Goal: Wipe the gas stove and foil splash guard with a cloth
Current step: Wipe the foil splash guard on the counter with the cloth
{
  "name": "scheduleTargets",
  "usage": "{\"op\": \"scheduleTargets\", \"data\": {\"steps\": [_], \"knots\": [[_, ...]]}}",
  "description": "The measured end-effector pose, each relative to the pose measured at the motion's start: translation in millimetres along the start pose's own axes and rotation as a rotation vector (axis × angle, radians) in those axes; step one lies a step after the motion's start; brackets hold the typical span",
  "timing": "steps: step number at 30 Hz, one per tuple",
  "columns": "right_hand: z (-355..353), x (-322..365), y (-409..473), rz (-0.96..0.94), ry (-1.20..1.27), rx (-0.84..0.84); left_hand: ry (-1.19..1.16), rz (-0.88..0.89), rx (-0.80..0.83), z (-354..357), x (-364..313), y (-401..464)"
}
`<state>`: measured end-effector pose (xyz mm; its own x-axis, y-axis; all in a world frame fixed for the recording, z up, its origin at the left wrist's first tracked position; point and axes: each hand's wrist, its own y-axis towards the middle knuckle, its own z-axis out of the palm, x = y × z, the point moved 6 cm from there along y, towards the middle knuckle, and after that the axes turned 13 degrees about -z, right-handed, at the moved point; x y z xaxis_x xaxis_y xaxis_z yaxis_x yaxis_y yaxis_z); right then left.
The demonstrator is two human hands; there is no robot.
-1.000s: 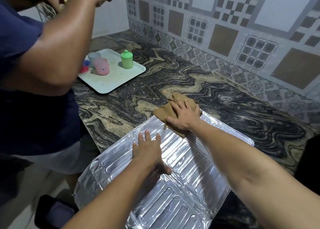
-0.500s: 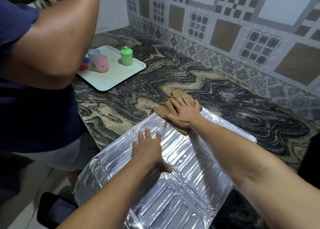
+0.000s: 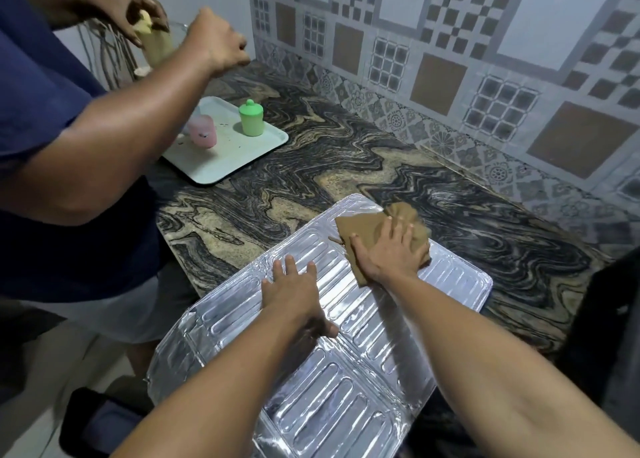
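The foil splash guard point(image 3: 346, 336) lies flat across the front edge of the marbled countertop point(image 3: 311, 167), its near panels overhanging toward the wearer and its far end reaching into the counter's middle. On that far end sits the brown cloth point(image 3: 363, 227), bunched and partly unfolded, with one edge spilling just past the foil's rim onto the stone. The right hand point(image 3: 388, 250) lies palm down on the cloth with fingers straight and spread, pressing it onto the ribbed foil rather than clutching it. The left hand point(image 3: 294, 291) rests flat on the middle panel, fingers extended and slightly apart, which looks like bracing so the light sheet does not slide. The step in hand appears to be wiping the splash guard's far panel; the gas stove is not visible in this view, so that part of the task cannot be judged. The next move likely calls for drawing the cloth back along the ribs toward the nearer panels while the left hand holds the foil steady, with gentle pressure since thin foil would dent or crease easily. To the left stands a second person in a dark blue shirt point(image 3: 41, 111), handling a pale object up near the wall. Beyond them a white tray point(image 3: 221, 167) carries a green lidded cup point(image 3: 251, 118) and a pink cup point(image 3: 202, 130).
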<state>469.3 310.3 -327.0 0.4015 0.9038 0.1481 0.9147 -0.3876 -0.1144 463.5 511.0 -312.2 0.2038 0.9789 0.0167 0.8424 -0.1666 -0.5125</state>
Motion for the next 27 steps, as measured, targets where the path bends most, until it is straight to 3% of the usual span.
{"op": "scheduleTargets", "data": {"steps": [10,23,27], "knots": [[7.0,-30.6,-97.6,0.233,0.077,-0.048,-0.014,0.03,-0.032,-2.2,0.5,-3.4],[15.6,0.5,-211.2,0.064,0.073,-0.03,-0.055,0.064,-0.085,-5.9,3.6,-11.1],[20.4,3.7,-234.5,0.055,0.074,-0.002,-0.163,0.087,-0.129,-5.2,8.7,-13.8]]}}
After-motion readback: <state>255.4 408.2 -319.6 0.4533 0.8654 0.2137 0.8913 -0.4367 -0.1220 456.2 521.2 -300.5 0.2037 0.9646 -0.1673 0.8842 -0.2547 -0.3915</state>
